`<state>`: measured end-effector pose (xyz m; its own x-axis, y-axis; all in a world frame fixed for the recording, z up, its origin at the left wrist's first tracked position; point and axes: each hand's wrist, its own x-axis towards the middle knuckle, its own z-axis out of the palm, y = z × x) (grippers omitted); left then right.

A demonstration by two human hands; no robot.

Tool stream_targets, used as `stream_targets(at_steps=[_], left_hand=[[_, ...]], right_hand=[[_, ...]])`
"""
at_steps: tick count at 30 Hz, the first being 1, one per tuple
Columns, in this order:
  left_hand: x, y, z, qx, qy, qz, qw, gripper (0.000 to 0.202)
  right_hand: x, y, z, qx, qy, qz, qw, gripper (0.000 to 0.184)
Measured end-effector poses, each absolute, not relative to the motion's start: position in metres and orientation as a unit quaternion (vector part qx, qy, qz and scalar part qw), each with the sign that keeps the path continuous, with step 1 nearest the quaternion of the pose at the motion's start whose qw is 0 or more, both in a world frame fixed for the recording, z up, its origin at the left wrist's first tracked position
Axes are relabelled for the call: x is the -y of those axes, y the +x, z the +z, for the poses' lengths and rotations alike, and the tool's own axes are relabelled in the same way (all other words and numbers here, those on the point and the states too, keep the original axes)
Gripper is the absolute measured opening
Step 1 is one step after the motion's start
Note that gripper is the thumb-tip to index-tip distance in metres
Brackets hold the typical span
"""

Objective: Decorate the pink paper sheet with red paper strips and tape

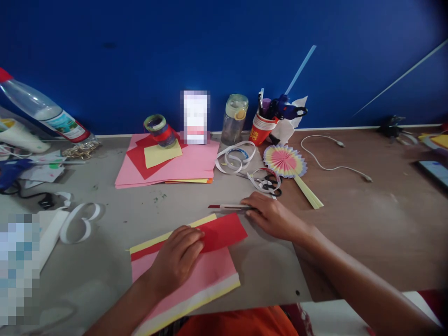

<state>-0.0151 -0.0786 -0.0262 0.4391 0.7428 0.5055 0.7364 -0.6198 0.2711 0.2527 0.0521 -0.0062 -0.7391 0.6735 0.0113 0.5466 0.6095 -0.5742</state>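
Red sheet (221, 232): plain, matt, unprinted, laid askew on top of a pink sheet (210, 273) and a yellow sheet (196, 223), the yellow showing as a thin band along the far and near sides of the pile. All three near the front edge of the desk (140, 210), left of its middle.

Left hand (178, 259): palm down on the red and pink sheets, fingers bent, tips pressed onto the left part of the red sheet, nothing enclosed.

Right hand (273, 217): palm down just beyond the red sheet's right corner, fingertips over the right end of a thin pen (227, 206) lying flat; gripped or merely touched, not to be told.

Just behind the right hand: scissors (270, 183) and loops of white strip (235, 157). Beside them, a round pleated paper fan (285, 161) in pink, yellow and blue, with a pale handle.

Along the back edge of the desk: red cup (261, 131) full of tools, yellow print too small to read; clear jar (234, 119); pixelated card, unreadable; tape rolls (159, 128) on a pile of pink paper (189, 165).

Toward the back left corner: tilted bottle (45, 114) with a red-edged label, wording illegible. On the right half: white cable (332, 161); phone (434, 171) at the right edge.
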Motion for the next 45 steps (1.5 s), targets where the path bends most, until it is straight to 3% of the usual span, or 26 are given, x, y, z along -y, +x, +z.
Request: stream_targets(at_steps=[13,20,26,31,37,45], left_hand=[[0.078,-0.012,-0.024,-0.476,0.823,0.307,0.040,0.021],[0.080,-0.011,-0.023,-0.501,0.813,0.286,0.079,0.016],[0.085,-0.014,-0.014,-0.441,0.861,0.215,0.132,0.048],[0.065,-0.018,-0.010,-0.561,0.789,0.202,0.149,0.037],[0.041,-0.006,-0.004,-0.604,0.782,0.051,0.147,0.032],[0.028,0.002,0.002,-0.637,0.739,0.006,0.218,0.016]], right_hand=[[-0.054,0.255,-0.013,0.897,-0.307,0.283,0.146,0.028],[-0.049,0.261,-0.004,0.840,-0.413,0.298,0.187,0.026],[-0.024,0.273,0.005,0.761,-0.507,0.372,0.159,0.016],[0.008,0.279,0.008,0.684,-0.521,0.488,0.153,0.014],[0.033,0.281,0.006,0.608,-0.510,0.591,0.144,0.021],[0.036,0.282,0.004,0.573,-0.519,0.610,0.173,0.028]])
